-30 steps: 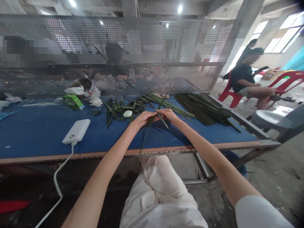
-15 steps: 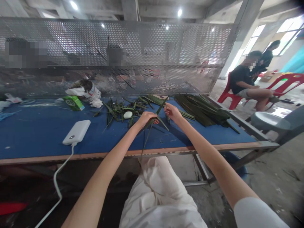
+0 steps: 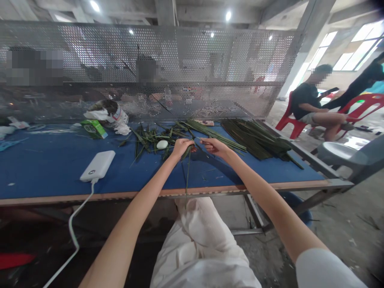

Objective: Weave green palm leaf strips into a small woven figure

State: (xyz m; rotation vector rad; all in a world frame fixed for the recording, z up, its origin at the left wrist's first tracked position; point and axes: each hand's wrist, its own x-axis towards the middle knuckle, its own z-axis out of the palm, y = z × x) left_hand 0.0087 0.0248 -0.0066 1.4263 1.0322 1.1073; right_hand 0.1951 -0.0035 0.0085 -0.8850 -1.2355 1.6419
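Green leaf strips (image 3: 188,168) are pinched in my left hand (image 3: 183,148), which is closed above the blue tabletop; one long strip hangs down past the front edge. My right hand (image 3: 217,147) is also closed, its thumb and forefinger together on the thin end of a leaf strip (image 3: 197,138) just right of my left hand. How the strips cross between the hands is partly hidden by my fingers. A white egg-shaped object (image 3: 162,145) lies left of my left hand, against a loose pile of cut leaf pieces (image 3: 144,140).
Long dark leaves (image 3: 255,138) lie stacked at the right. A white power bank (image 3: 99,165) with a cable, a green box (image 3: 94,129) and a crumpled bag (image 3: 112,116) are at the left. A perforated metal screen (image 3: 192,72) stands behind; a seated person (image 3: 309,100) is at right.
My right hand has moved slightly left and down, nearer my left hand. The upright strip between the hands has been brought down. At right, the person standing behind the seated person has leaned over.
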